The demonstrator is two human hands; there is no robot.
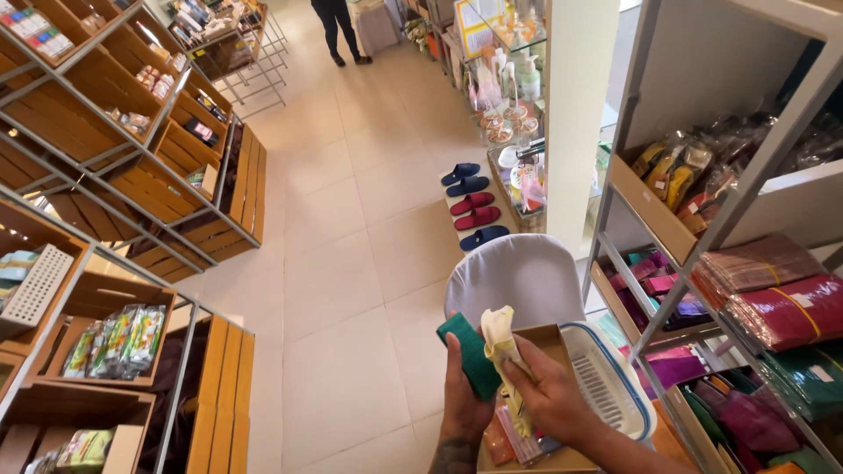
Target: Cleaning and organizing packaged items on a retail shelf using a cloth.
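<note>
Pale floor tiles (pixel 351 263) run up the middle of the frame between wooden crate shelves (pixel 132 175) at the left and metal racks of folded cloth (pixel 773 298) at the right. At the bottom centre the left hand (pixel 461 386) is closed around a flat dark green folded cloth (pixel 470 355), whose long axis runs from upper left to lower right. Just to its right, the right hand (pixel 553 395) pinches a crumpled cream-yellow cloth (pixel 500 338) that stands upright, touching the green one, above an open cardboard box (pixel 549 338) beside a white plastic basket with blue rim (pixel 615 386).

Green folded cloth (pixel 470 353) upright beside cream cloth (pixel 499 338).
</note>
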